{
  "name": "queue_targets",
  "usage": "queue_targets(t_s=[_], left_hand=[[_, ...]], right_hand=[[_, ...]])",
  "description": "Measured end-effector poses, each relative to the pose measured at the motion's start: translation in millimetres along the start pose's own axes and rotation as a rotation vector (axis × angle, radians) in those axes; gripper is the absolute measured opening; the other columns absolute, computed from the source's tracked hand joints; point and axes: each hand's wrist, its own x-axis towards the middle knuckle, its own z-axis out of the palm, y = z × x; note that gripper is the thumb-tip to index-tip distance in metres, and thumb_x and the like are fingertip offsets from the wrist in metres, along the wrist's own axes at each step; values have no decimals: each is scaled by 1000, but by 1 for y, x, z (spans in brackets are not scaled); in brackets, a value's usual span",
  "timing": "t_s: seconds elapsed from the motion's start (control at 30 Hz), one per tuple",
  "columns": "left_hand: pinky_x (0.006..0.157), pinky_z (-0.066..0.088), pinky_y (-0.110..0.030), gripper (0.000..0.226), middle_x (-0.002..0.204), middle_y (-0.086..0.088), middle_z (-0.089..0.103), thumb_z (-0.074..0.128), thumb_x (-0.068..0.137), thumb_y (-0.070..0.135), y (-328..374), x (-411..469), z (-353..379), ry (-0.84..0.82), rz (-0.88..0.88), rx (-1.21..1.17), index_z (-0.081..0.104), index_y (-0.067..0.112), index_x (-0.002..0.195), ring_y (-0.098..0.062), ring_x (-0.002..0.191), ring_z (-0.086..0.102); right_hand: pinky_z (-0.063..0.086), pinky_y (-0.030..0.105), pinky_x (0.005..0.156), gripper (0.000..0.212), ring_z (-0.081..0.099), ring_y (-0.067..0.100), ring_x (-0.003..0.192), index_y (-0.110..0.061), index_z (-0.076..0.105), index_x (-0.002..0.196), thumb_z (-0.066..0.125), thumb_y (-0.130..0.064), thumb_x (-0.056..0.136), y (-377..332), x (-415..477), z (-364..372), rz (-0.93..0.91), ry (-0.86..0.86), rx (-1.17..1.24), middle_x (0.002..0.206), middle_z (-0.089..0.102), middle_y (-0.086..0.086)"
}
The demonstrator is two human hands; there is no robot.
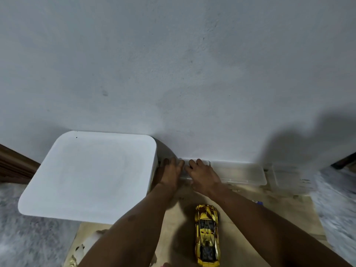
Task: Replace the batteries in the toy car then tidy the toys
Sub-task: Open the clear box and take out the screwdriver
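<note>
Wall (173,74); fingers (193,163) blurred on clear box (240,173)

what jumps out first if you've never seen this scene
A shiny gold toy car lies on the brown board at bottom centre. A big white bin fills the left, and the left hand and right hand reach a clear box by the wall.

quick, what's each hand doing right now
left hand: at the left end of the clear box, grip cannot be told
right hand: curled over the clear box, holding it
</note>
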Motion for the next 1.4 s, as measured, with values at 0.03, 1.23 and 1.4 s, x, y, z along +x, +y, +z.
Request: queue_targets(t_s=[0.03, 1.23, 1.4], left_hand=[[103, 42, -41, 81, 149, -16, 25, 69, 87, 27, 0, 1, 1, 0, 2, 4, 19, 22, 149, -35, 136, 30], [96, 49, -36, 43, 129, -10, 56, 65, 90, 13, -10, -8, -63, 33, 62, -88, 52, 14, 131, -30, 116, 60], [97, 48, -37, 42, 129, -13, 55, 62, 89, 6, -14, -4, -80, 75, 49, -137, 53, 11, 130, -33, 118, 58]], right_hand=[[51, 41, 82, 52, 46, 29, 121, -12, 48, 134, 65, -18, 86, -1, -1, 1, 2, 1, 3, 130, 49, 9], [44, 43, 92, 59, 51, 28, 117, -22, 52, 122, 74, -36, 69, 22, -27, -11, 66, 208, 106, 126, 54, 4], [46, 35, 68, 19, 56, 22, 85, -17, 58, 90, 62, -26, 74, 25, -41, -7, 13, 484, 219, 92, 60, 0]])
